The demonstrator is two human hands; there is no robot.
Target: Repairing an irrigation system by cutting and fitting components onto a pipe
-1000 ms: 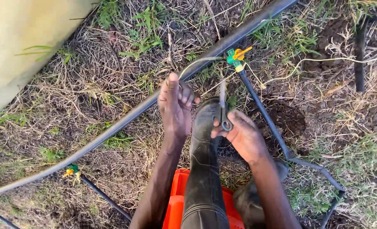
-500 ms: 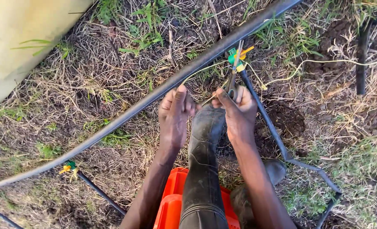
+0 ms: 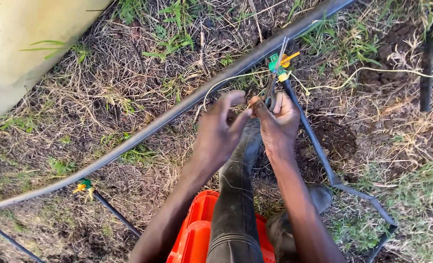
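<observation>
My right hand (image 3: 279, 122) grips a pair of metal scissors (image 3: 273, 80) whose blades point up toward a green and yellow pipe fitting (image 3: 280, 63) on the long black irrigation pipe (image 3: 177, 104). Beside it, my left hand (image 3: 221, 129) has its fingertips pinched against the right hand's fingers near the scissor handles. A thin pale string (image 3: 226, 80) curves from the fitting toward my left hand; whether the fingers hold it is not clear. Both hands hover above my black rubber boot (image 3: 236, 195).
A thinner black drip tube (image 3: 323, 160) runs from the fitting down to the right. Another green and yellow fitting (image 3: 82, 186) with a side tube lies lower left. An orange crate (image 3: 197, 238) sits under my leg. A pale wall (image 3: 27, 44) stands upper left. Dry grass and soil surround everything.
My left hand went from flat on the ground to pinched against my right hand. The right hand rose with the scissors toward the fitting.
</observation>
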